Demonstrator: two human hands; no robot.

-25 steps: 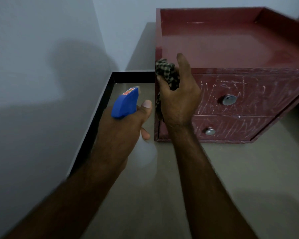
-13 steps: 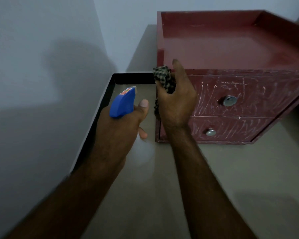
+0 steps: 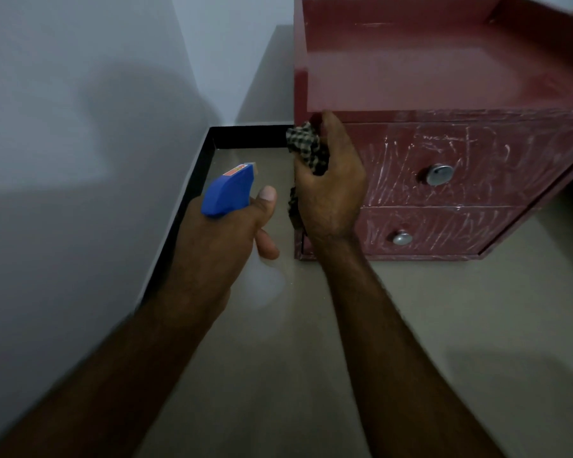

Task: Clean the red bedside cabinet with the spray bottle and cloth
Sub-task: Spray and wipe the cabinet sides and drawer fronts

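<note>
right grip [image 3: 331, 196] clamped on checked cloth [image 3: 306, 148] against front-left corner of red cabinet [image 3: 443, 77], left grip [image 3: 225, 236] just beside it, clamped round blue spray bottle [image 3: 229, 190].

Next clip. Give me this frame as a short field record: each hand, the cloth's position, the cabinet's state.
left hand: grips blue-headed plastic spray bottle, left of the cabinet
right hand: grips checked dark-and-cream cloth
cloth position: against the front left corner of the red wooden bedside cabinet, at upper-drawer height
drawers: upper drawer and lower drawer shut, each with a round metal knob
drawer fronts: covered in whitish streaks
</note>
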